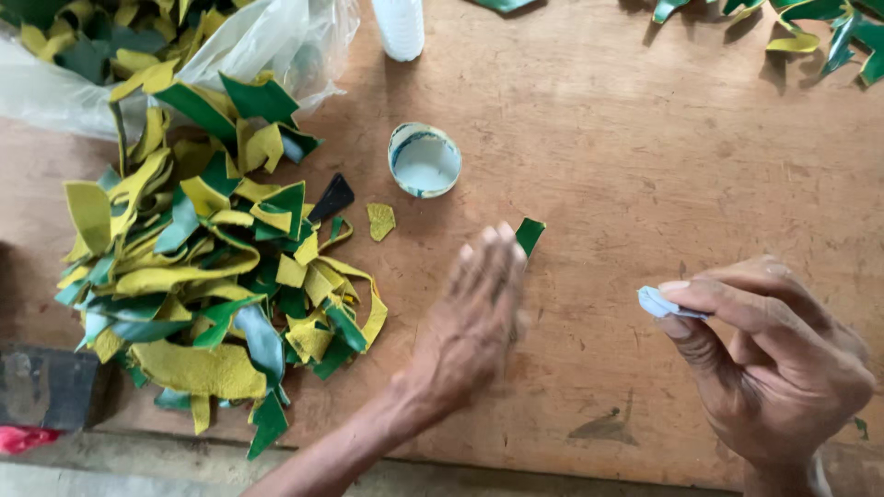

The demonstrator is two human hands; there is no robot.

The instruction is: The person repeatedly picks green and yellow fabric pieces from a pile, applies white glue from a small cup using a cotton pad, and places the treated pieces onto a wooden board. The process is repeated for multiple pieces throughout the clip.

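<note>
**Green scrap under the left hand, pale wad ready in the right**

The left hand (479, 313) lies flat and blurred on the wooden tabletop (645, 166), fingers (497, 253) stretched out together, their tips on a small green scrap (530, 234) that pokes out just beyond them. The right hand (773, 359) hangs near it, thumb and forefinger pinched shut on a small pale blue wad (656, 302). A little round pot (424, 160) of whitish paste sits beyond the scrap, with a lone yellow chip (380, 221) beside it. To the left spreads a heap of yellow and green offcuts (212, 276), spilling from a clear plastic bag (276, 46).

To my eye, the scrap wants pinning flat and steady with the fingertips, leaving most of its face bare. The wad should come in low and light, touching only the scrap, so the tabletop stays unsmeared.
</note>
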